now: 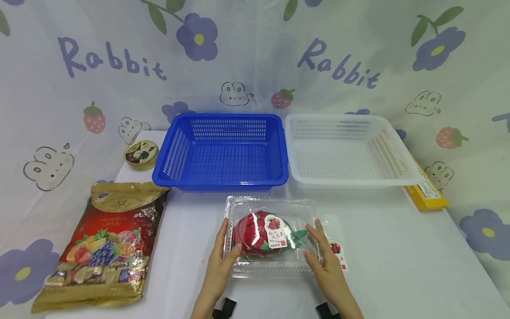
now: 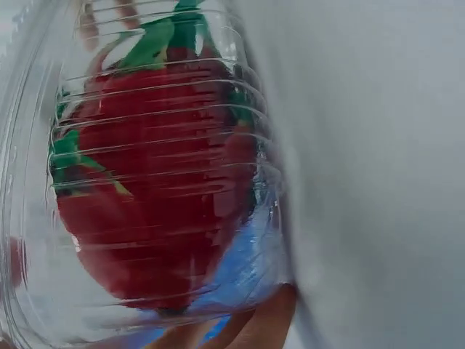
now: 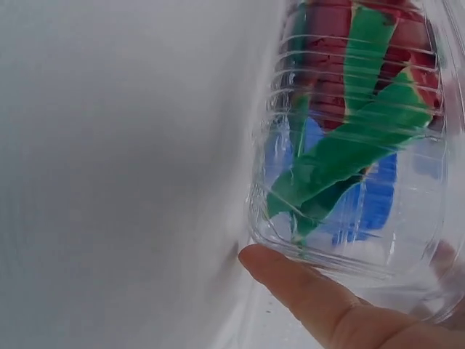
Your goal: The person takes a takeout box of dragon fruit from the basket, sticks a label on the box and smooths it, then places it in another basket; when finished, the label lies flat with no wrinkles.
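A clear plastic clamshell box (image 1: 275,268) with its lid down lies between both hands at the front middle. Inside is a red dragon fruit (image 1: 251,231) with green leaf tips, and a white label (image 1: 276,232) sits over it on the lid. My left hand (image 1: 218,266) grips the box's left side, thumb on the near rim. On the opposite side my right hand (image 1: 330,268) holds it the same way. In the right wrist view a finger (image 3: 298,287) rests along the box's end, close to the white table. Left wrist fingers (image 2: 261,323) show under the other end.
Behind the box stand a blue basket (image 1: 219,182) and a white basket (image 1: 354,180), side by side. A dried fruit candy bag (image 1: 107,248) lies left, with a round gold tin (image 1: 141,155) beyond. A yellow box (image 1: 428,195) sits far right. A label sheet (image 1: 338,257) lies beside the right hand.
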Demonstrator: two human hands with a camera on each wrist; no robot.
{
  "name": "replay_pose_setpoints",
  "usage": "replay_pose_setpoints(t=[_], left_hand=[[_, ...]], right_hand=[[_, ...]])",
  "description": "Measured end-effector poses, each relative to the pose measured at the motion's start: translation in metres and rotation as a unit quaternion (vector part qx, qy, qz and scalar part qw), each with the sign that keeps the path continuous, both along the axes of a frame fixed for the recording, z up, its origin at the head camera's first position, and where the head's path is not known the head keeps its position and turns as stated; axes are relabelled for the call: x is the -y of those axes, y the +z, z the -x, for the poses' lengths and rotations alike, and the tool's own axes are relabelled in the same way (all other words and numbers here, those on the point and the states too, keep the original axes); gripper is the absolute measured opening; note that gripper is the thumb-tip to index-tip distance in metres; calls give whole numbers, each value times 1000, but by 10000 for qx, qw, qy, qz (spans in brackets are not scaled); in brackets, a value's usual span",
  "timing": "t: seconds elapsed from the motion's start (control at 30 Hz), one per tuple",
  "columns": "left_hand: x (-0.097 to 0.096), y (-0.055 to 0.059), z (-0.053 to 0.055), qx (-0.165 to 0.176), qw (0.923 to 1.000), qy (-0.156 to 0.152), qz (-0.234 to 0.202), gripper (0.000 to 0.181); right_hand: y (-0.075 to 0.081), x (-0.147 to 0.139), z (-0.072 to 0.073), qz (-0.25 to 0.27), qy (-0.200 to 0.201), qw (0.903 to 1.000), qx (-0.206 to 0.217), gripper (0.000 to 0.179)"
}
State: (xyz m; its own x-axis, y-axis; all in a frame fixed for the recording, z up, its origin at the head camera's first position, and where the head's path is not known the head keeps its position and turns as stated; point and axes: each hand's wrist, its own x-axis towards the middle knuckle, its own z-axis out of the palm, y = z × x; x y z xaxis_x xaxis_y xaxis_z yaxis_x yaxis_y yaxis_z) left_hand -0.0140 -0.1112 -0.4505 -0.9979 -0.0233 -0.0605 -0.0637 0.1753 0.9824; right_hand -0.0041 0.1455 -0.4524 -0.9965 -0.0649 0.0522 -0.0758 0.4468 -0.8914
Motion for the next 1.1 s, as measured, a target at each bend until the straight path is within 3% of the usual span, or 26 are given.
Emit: replay_pose_setpoints(t=[0.37, 0.5, 0.63, 0.73, 0.87, 1.1], left_hand=[[2, 20, -4, -281, 9995, 61, -153, 74], [13, 31, -1, -331, 9990, -38, -311, 74], [28, 45, 2, -359, 9979, 55, -530, 71], [43, 57, 7, -345, 9940, 60, -1033, 68], [65, 71, 18, -154, 9842, 241, -1750, 63], [93, 86, 37, 122, 9817, 560, -1817, 54]], right_hand=[[21, 6, 0, 244, 13, 9996, -112, 58], [35, 12, 1, 455, 178, 9974, -523, 56], [49, 20, 6, 453, 636, 9920, -995, 54], [58, 27, 13, 466, 1065, 9854, -1242, 57], [67, 39, 28, 475, 1597, 9689, -1828, 63], [82, 57, 56, 460, 2141, 9396, -2632, 57]])
